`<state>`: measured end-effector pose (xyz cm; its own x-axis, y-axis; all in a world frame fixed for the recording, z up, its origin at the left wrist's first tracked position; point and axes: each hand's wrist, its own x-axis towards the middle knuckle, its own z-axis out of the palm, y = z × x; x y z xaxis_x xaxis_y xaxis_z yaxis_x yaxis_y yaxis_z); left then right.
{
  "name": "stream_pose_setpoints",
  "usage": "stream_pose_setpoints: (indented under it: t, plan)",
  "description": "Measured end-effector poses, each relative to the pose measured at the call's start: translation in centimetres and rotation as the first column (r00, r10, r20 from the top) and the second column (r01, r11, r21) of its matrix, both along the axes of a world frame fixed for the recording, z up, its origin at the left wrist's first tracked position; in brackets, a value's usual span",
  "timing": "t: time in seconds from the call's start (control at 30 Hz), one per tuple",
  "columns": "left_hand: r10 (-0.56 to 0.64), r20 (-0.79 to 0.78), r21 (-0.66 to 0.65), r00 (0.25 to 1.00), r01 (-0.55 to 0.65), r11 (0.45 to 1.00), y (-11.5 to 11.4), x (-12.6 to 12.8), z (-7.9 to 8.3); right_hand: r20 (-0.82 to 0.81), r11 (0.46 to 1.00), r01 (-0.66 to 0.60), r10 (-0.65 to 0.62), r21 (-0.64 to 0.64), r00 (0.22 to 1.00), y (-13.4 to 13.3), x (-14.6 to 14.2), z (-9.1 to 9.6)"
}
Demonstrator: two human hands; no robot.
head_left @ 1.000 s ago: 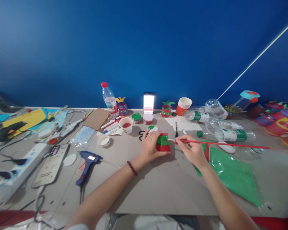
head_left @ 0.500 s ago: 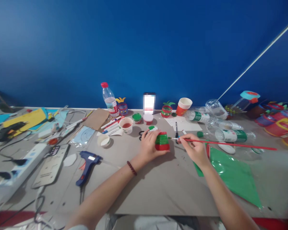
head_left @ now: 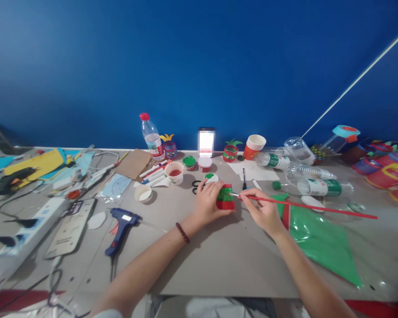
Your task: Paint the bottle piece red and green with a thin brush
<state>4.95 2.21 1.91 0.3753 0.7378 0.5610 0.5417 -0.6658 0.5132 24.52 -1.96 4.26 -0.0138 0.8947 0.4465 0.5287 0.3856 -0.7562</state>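
My left hand (head_left: pixel 211 202) is closed around the left side of a small piece painted red and green (head_left: pixel 226 203), possibly a cut bottle bottom. Between the fingers of my right hand (head_left: pixel 260 212) is a long red-handled paintbrush (head_left: pixel 305 205). Its tip touches the green band on the painted piece, and the handle stretches far to the right. Just behind my left hand lie black scissors (head_left: pixel 195 187), partly covered, and a white lid with green paint (head_left: pixel 211 177). An open jar of green paint (head_left: pixel 189 162) and a pale-topped jar (head_left: pixel 204 165) stand farther back.
To the left lie a blue glue gun (head_left: pixel 122 229), a power strip (head_left: pixel 29 234) with cables, and a paper cup of reddish liquid (head_left: pixel 174 173). Plastic bottles (head_left: pixel 321 187) and a green sheet (head_left: pixel 325 238) lie to the right. A lit phone (head_left: pixel 206 142) leans against the blue wall.
My right hand and the paintbrush have shifted left, bringing the tip from the piece's right edge onto its green band. The brush handle now slopes down more to the right.
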Motion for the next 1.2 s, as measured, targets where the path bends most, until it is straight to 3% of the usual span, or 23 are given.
stream_pose_setpoints:
  t: [0.3,0.47,0.6,0.73,0.97,1.2]
  plan:
    - [0.032,0.008,-0.009,0.999,-0.032,0.999,0.4,-0.2,-0.3,0.005,0.999,0.023,-0.024,0.033,1.000,0.4,0.9,-0.1]
    - [0.017,0.061,0.111,0.998,-0.024,0.994,0.5,-0.3,-0.6,-0.153,1.000,0.025,-0.023,0.012,0.988,0.6,1.3,-0.5]
    - [0.026,0.037,0.092,0.999,-0.029,0.995,0.4,-0.3,-0.5,-0.225,0.999,-0.034,0.030,-0.014,0.974,0.4,1.0,-0.5]
    - [0.028,0.043,0.135,0.999,-0.034,0.990,0.3,-0.1,-0.6,-0.196,0.995,-0.100,0.095,-0.020,0.976,0.1,0.3,-0.5]
    - [0.030,0.050,0.155,0.998,-0.037,0.987,0.4,-0.2,-0.9,-0.056,0.999,-0.046,0.045,-0.007,0.997,0.0,0.2,-0.5]
    - [0.042,0.055,0.151,0.998,-0.050,0.987,0.5,-0.3,-0.7,-0.049,0.999,-0.031,0.032,0.015,0.998,0.3,1.2,-0.4]
